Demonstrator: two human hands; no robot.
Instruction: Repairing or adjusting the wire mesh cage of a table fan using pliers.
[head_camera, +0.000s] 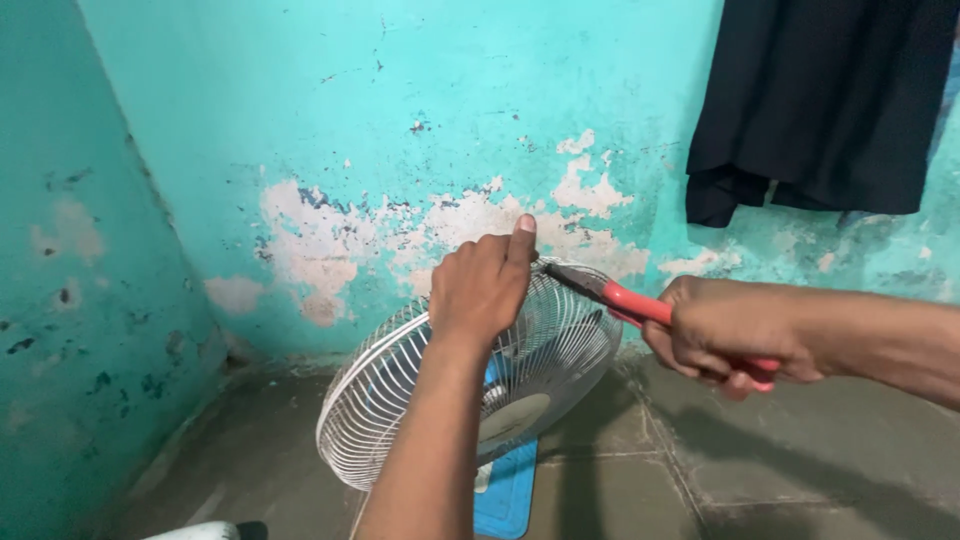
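Grip: left hand (480, 288) clasps the white fan guard (400, 400) rim; right hand (715, 335) squeezes red-handled pliers (625, 298).
Contact: plier tips meet the rim beside the left thumb.
Setting: peeling turquoise wall (400, 120).

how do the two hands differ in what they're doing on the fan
The left hand grips the top rim of the white wire fan guard, thumb raised; the right hand is closed around red-handled pliers. The left arm comes from below, the right from the side. The left touches the guard directly; the right reaches it only through the pliers' tip. Both are bare.

Grey tiled floor (800, 470) — a fan's blue base (508, 495) stands on it.
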